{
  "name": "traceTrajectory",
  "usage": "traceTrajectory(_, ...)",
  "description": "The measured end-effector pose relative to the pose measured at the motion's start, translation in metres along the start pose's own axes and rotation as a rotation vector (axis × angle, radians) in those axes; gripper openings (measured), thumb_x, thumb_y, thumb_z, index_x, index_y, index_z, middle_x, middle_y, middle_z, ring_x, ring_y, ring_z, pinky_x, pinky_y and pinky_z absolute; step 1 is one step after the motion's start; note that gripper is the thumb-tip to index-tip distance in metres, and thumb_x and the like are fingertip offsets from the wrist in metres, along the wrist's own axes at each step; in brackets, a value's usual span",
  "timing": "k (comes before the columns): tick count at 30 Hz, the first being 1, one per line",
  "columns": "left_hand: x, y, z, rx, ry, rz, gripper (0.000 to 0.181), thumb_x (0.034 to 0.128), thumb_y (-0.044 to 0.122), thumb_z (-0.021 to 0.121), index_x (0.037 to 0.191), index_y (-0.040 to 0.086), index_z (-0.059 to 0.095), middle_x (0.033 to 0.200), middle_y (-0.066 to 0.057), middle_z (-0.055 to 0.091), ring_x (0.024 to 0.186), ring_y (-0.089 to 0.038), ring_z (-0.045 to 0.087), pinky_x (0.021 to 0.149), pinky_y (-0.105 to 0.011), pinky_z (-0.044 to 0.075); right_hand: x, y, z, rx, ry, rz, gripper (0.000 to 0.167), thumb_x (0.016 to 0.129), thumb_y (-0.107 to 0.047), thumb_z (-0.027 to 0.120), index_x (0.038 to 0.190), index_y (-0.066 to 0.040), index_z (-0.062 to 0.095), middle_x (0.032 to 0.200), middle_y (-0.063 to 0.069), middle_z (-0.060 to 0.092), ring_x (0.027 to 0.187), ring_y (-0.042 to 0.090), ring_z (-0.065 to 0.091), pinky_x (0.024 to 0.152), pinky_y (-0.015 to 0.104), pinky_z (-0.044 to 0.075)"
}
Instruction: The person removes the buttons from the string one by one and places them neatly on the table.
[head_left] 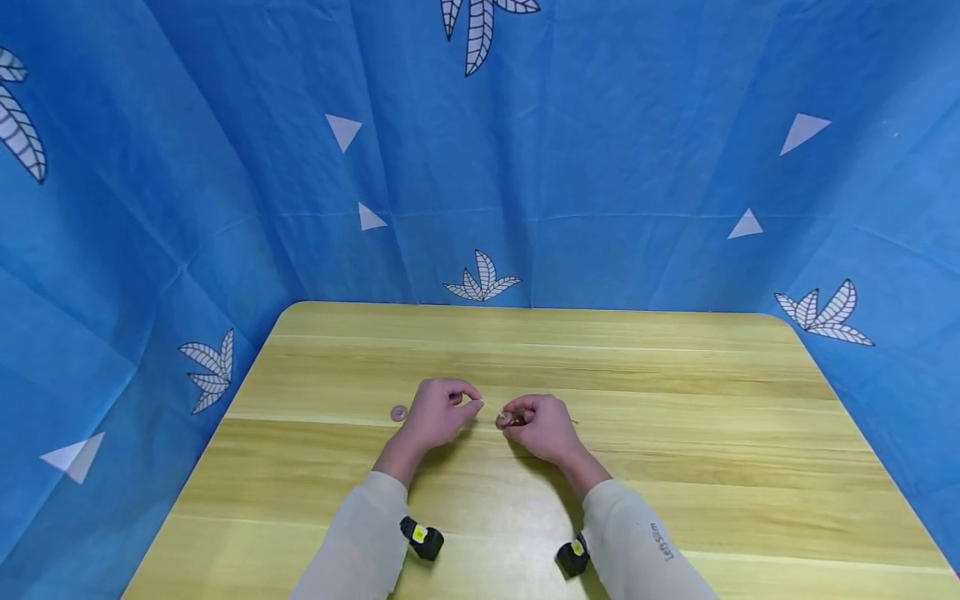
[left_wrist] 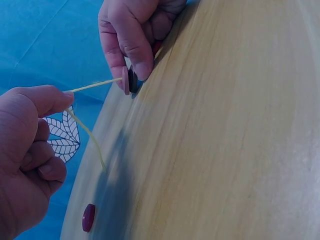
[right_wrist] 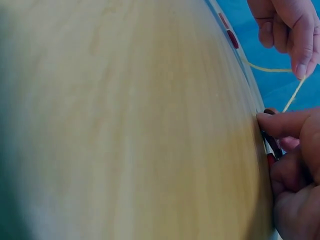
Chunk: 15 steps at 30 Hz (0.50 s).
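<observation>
A pale yellow string (left_wrist: 97,85) runs taut between the two hands. My left hand (head_left: 437,414) pinches it between thumb and index finger, and a loose end hangs down from the fingertips in the left wrist view. My right hand (head_left: 547,427) holds a pinkish button (left_wrist: 125,81) by its edge, with a dark disc (left_wrist: 133,80) right beside it. The string meets the face of the pinkish button. Something red (left_wrist: 156,47) shows partly behind the right fingers. Another button (head_left: 398,412) lies flat on the table, left of my left hand.
The wooden table (head_left: 675,467) has rounded far corners. A blue curtain (head_left: 600,167) with leaf and triangle prints hangs behind and along the sides. A short bit of string (head_left: 575,422) sticks out right of my right hand. Black wrist cameras (head_left: 426,540) sit at both sleeves.
</observation>
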<state>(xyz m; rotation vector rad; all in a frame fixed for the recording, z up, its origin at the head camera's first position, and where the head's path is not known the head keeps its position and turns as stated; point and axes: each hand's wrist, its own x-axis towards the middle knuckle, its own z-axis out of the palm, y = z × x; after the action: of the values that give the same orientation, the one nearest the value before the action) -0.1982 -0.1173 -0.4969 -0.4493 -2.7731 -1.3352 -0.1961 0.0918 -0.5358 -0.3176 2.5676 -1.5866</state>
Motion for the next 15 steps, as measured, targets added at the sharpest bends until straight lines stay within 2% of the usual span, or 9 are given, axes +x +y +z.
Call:
traceTrajectory(3, -0.0007, -0.001, 0.0003, -0.008, -0.005, -0.014, 0.005, 0.0909, 0.015, 0.075, 0.091, 0.011, 0.078, 0.054, 0.007, 0.036, 0.051, -0.008, 0.032, 0.054, -0.027, 0.032, 0.0008, -0.001, -0.0012, -0.008, -0.015, 0.002, 0.019, 0.08, 0.002, 0.08, 0.098, -0.003, 0.074, 0.071, -0.004, 0.066, 0.066, 0.009, 0.057, 0.072, 0.028, 0.049)
traceTrajectory(8, -0.001, -0.0017, 0.0004, -0.012, -0.005, -0.012, 0.004, 0.0911, 0.015, 0.075, 0.09, 0.012, 0.077, 0.053, 0.007, 0.033, 0.05, -0.009, 0.03, 0.054, -0.028, 0.031, 0.0024, -0.0057, -0.0037, -0.036, -0.036, -0.009, 0.017, 0.085, -0.003, 0.079, 0.101, -0.002, 0.073, 0.07, -0.004, 0.063, 0.057, 0.008, 0.043, 0.065, 0.025, 0.045)
traceTrajectory(15, -0.0002, -0.0003, 0.0001, -0.011, 0.012, 0.013, 0.003, 0.0905, 0.015, 0.076, 0.088, 0.013, 0.077, 0.054, 0.007, 0.036, 0.05, -0.009, 0.032, 0.056, -0.028, 0.034, 0.0021, -0.0101, -0.0057, -0.135, 0.007, -0.004, 0.014, 0.081, -0.004, 0.082, 0.089, -0.005, 0.07, 0.064, -0.003, 0.052, 0.06, 0.009, 0.047, 0.066, 0.029, 0.047)
